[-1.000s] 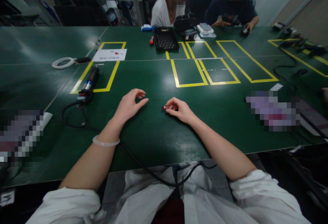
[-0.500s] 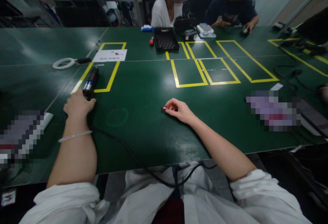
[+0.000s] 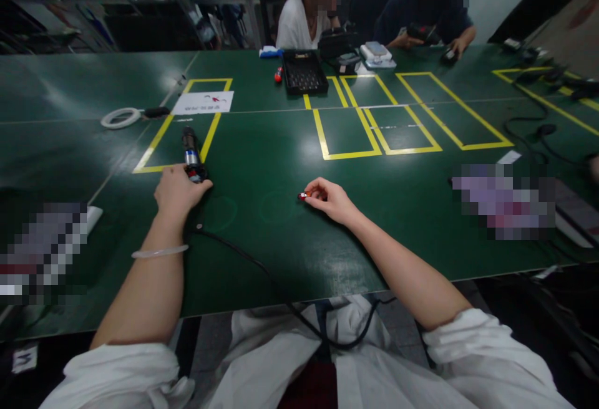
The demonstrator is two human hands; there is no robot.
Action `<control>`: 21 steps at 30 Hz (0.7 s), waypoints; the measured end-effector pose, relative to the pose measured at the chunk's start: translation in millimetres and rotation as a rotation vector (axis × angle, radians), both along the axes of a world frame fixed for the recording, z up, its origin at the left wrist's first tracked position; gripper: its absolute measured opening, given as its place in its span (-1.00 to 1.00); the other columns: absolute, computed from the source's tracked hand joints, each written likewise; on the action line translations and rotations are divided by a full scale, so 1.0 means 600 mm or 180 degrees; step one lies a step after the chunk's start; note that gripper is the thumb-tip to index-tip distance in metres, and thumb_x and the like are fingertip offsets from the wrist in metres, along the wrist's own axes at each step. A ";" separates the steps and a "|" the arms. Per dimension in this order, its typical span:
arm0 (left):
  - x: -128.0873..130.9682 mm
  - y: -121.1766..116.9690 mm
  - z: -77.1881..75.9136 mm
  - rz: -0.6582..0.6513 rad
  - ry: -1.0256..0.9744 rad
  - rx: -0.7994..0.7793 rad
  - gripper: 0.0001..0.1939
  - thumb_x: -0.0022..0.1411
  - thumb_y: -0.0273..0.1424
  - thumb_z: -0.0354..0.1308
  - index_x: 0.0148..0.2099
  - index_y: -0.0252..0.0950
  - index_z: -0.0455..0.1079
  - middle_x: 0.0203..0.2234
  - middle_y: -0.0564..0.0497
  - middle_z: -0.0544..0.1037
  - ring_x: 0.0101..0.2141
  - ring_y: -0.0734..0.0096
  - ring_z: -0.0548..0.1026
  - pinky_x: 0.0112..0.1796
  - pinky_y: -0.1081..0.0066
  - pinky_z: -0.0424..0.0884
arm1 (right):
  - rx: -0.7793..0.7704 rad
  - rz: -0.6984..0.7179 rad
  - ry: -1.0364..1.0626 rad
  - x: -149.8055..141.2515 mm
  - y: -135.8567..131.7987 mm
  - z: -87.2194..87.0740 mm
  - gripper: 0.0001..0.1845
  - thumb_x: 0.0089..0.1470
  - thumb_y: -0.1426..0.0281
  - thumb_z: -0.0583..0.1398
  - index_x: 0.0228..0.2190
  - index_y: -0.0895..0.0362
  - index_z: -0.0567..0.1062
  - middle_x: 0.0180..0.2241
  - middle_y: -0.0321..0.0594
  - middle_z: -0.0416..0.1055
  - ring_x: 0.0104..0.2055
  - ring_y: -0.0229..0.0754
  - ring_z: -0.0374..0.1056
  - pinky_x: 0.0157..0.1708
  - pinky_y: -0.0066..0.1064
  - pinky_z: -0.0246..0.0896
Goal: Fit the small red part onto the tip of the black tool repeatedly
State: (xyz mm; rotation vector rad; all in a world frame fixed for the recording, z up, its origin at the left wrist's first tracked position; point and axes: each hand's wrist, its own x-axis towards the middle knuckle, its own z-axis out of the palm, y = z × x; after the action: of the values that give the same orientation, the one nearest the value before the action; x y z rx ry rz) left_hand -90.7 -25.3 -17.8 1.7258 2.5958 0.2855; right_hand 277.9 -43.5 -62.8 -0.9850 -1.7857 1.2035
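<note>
My left hand, with a pale bracelet at the wrist, is wrapped around the near end of a black cylindrical corded tool with a silver and blue band. The tool points away from me across the green table; its exact kind is not clear. From near that hand a black cable runs over the table edge toward my lap. Near the middle, my right hand is closed, pinching a small red and white piece just above or on the tabletop. The fingers partly hide it.
Yellow tape outlines mark the table. Farther back are a black tray, a small red object, a paper sheet and a coiled white cable. Blurred flat items lie at left and right. Two people sit opposite.
My left hand has moved right with the corded tool, which now stands more upright in view and lies right of the left tape outline's near corner. My right hand has hardly moved.
</note>
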 end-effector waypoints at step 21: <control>0.294 -0.091 -0.019 -0.2274 -0.0147 0.0317 -0.31 0.15 -0.16 0.19 0.26 -0.34 0.16 0.06 -0.21 0.34 0.03 0.04 0.39 -0.10 0.19 0.48 | 0.0674 -0.0125 -0.0401 0.005 -0.003 0.008 -0.87 0.03 0.42 0.22 -0.38 0.11 0.32 -0.43 -0.34 0.29 -0.44 -0.30 0.22 -0.39 -0.44 0.14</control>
State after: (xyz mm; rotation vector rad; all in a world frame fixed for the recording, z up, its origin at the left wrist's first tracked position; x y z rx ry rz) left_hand 85.5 -80.1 -29.3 2.4793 1.7847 0.4198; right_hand 280.6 -45.0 -58.1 -0.9846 -1.9373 0.9236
